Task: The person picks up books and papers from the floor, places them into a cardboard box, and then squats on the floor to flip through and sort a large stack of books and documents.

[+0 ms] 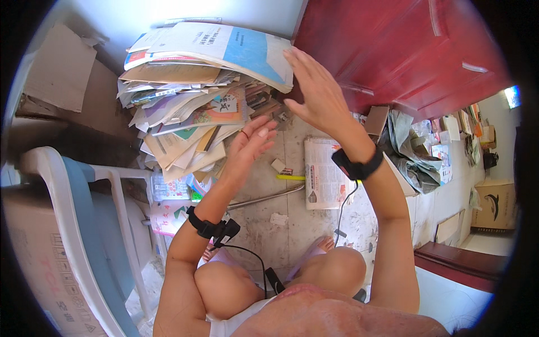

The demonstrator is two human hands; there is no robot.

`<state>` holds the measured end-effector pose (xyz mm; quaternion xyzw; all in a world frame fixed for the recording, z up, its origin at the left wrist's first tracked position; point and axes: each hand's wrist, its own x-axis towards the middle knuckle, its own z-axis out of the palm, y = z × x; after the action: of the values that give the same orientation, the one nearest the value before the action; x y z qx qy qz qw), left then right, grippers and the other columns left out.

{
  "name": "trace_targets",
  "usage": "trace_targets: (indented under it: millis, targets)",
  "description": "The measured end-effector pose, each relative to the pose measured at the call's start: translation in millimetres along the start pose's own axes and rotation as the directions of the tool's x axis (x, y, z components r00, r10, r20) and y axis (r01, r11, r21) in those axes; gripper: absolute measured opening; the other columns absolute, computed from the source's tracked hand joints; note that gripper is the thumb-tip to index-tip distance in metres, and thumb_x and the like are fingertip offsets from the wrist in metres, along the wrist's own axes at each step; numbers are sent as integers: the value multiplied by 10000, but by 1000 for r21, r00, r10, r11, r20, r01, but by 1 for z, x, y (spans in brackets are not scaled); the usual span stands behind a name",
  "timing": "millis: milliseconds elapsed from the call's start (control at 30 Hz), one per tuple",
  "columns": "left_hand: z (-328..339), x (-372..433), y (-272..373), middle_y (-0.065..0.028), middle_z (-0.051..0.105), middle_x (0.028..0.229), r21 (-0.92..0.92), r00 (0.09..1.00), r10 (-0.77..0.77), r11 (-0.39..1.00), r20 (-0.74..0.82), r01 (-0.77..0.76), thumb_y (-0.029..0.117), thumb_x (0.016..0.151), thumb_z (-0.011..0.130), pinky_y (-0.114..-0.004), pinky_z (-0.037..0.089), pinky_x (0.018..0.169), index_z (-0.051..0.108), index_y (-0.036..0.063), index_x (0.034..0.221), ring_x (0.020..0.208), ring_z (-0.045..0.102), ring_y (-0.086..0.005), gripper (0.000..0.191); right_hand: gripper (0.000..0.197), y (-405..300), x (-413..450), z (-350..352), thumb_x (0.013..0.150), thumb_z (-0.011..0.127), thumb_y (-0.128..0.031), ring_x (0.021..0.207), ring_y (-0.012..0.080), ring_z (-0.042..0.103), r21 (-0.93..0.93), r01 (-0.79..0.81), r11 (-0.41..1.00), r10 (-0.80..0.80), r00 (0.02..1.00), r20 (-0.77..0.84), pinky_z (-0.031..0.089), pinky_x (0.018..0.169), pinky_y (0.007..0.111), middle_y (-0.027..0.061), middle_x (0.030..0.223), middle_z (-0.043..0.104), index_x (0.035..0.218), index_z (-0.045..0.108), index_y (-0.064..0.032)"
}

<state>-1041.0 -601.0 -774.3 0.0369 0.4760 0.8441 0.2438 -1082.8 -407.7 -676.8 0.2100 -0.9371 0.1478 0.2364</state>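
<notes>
A tall, uneven stack of books and papers (181, 109) leans against the white wall in front of me. On its top lies a large paperback book (219, 46) with a white and blue cover. My right hand (318, 90) is spread beside that book's right end, its fingertips at or very near the cover's edge. Lower down, my left hand (252, 141) hovers near the stack's right side, fingers apart and palm partly turned up. It holds nothing. Below my right forearm, a folded newspaper bundle (322, 177) lies on the floor.
A red door (391, 50) stands at the back right. To my left is a blue and white chair (84, 210) beside a cardboard box (33, 261). Crumpled grey cloth or sheeting (406, 156) lies to the right. A thin metal rod (269, 196) crosses the tiled floor.
</notes>
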Motion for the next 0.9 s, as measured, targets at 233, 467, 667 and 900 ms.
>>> trace_targets:
  millis: [233,467,667,900]
  targets:
    - [-2,-12,-24,-97,535,1262,82,995,-99,992,20,97,288,924,544,-310,418,959,428,36,1317,1147,509,-170,482,380,28,8,46,828,560,-127,978,353,585,-83,-35,996,42,996,84,495,766,433,167,1105,596,1203,517,-80]
    - [-12,-6,-10,-127,501,1306,198,997,-11,980,-72,25,337,961,455,-344,374,1019,394,-13,1330,1197,488,-215,513,143,10,18,-51,875,551,-100,623,259,615,168,100,981,-73,985,-159,500,558,326,93,736,638,960,604,2]
    - [12,0,-17,-143,482,1300,0,993,-18,1000,-114,18,330,982,392,-296,397,985,351,-20,1352,1192,483,-178,511,321,6,-82,-129,918,565,-196,755,134,637,597,-643,480,588,741,325,546,577,246,84,957,649,1174,573,-4]
    - [53,-15,-70,-105,515,1264,120,893,-431,901,128,418,303,931,534,-326,426,959,383,-10,1338,1141,508,-188,535,387,44,-264,-83,892,586,-281,778,136,638,513,-850,-116,663,318,678,537,544,241,63,951,655,1169,558,-12]
